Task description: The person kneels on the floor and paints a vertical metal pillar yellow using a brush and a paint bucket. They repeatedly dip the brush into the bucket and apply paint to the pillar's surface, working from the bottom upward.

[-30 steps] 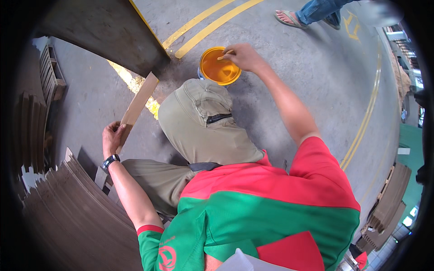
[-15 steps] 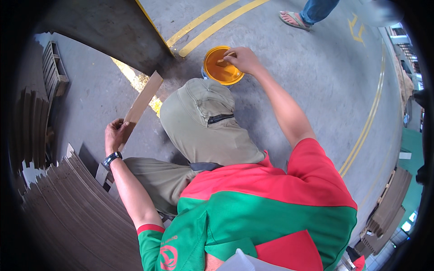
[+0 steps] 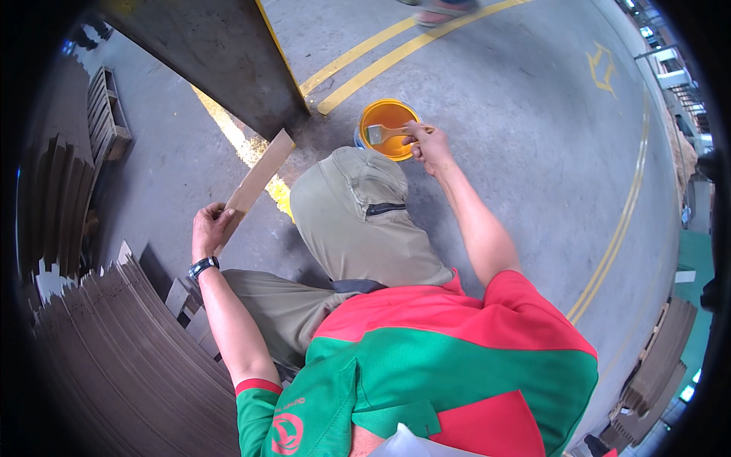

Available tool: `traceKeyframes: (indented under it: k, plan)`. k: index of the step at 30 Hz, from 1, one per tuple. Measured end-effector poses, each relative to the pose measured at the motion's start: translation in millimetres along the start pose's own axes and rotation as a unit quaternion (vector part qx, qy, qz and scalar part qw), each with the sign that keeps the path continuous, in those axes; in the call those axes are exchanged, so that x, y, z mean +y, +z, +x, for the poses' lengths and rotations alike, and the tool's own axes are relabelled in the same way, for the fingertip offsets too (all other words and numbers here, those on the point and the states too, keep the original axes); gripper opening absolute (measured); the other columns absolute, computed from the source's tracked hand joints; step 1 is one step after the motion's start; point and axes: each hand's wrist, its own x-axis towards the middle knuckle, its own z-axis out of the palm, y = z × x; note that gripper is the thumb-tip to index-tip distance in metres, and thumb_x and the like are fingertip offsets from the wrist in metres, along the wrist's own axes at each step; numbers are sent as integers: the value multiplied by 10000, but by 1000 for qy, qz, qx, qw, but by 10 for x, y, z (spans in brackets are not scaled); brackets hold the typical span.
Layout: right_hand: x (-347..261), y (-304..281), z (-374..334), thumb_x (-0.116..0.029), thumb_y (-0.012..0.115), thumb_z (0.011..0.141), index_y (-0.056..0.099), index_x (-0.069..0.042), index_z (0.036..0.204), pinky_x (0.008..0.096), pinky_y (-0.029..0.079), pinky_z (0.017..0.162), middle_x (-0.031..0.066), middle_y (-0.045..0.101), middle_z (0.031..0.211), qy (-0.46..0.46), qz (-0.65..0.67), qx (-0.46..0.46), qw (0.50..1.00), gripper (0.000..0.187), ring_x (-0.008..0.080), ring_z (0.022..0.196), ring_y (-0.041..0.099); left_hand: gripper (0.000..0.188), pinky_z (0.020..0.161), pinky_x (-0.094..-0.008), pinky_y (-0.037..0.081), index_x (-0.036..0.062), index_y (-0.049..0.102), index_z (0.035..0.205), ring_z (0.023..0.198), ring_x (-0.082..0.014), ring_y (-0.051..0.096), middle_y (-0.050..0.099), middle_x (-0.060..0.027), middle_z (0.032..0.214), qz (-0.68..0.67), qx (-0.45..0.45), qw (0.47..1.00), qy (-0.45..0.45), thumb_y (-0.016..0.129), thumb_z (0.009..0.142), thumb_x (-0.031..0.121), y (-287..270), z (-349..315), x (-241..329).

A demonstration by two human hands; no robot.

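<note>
My right hand (image 3: 432,147) grips the handle of a flat paintbrush (image 3: 394,133), its pale bristle end pointing left. The brush is over the mouth of a yellow bucket (image 3: 409,109), whose inside is orange-yellow. At the left, my left hand (image 3: 210,228) pinches the near end of a long, narrow strip of brown cardboard (image 3: 259,177). That strip slants up and away, its far end by the foot of a dark metal post. My knee in khaki trousers lies between the two hands.
The dark post (image 3: 228,61) with a yellow edge stands ahead. Stacked cardboard sheets (image 3: 122,365) crowd the lower left, with a wooden pallet (image 3: 109,114) beyond. A walking person's blurred foot (image 3: 445,11) is at the top. Yellow lines (image 3: 396,53) mark the grey floor.
The brush has come up out of the bucket's depth, so its bristle end now shows. The walking foot has moved left. The view has shifted slightly; my left hand still holds the strip.
</note>
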Motion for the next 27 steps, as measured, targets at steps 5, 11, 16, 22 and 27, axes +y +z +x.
traceKeyframes:
  k: [5,11,16,22,27]
  plan:
    - [85,-363,-65,-243,639,1040,669,-25,1203,205,387,446,56,693,859,19,181,-37,983,274,55,547,530,232,696,-333,516,14,756,1065,720,-119,629,735,-55,805,31,3,999,21,762,904,179,-20,-27,75]
    - [-119,-506,-394,-148,679,996,713,-30,1205,210,468,594,48,706,912,-131,24,-36,990,242,70,703,608,273,722,-356,539,16,765,1067,717,-179,680,750,-121,812,12,6,1000,26,790,868,201,27,3,16]
    - [-371,-578,-617,-95,714,947,742,-31,1125,258,494,780,1,688,979,-346,-228,-5,910,191,85,884,605,221,692,-327,527,0,765,1039,704,-109,628,730,-80,774,-37,15,999,16,791,877,148,126,108,-178]
    - [-1149,-163,-813,-44,683,969,715,13,1162,279,533,743,74,717,976,-413,16,-16,911,204,120,831,638,288,638,-405,541,12,752,882,601,-276,619,679,-212,743,14,46,994,94,851,785,264,27,10,-69]
    - [-2396,630,-1058,-31,699,972,700,58,1164,279,547,698,122,737,967,-581,83,-55,808,211,141,796,659,302,806,-413,577,63,789,1051,886,-328,749,764,-193,953,2,48,997,60,821,826,261,-54,-129,133]
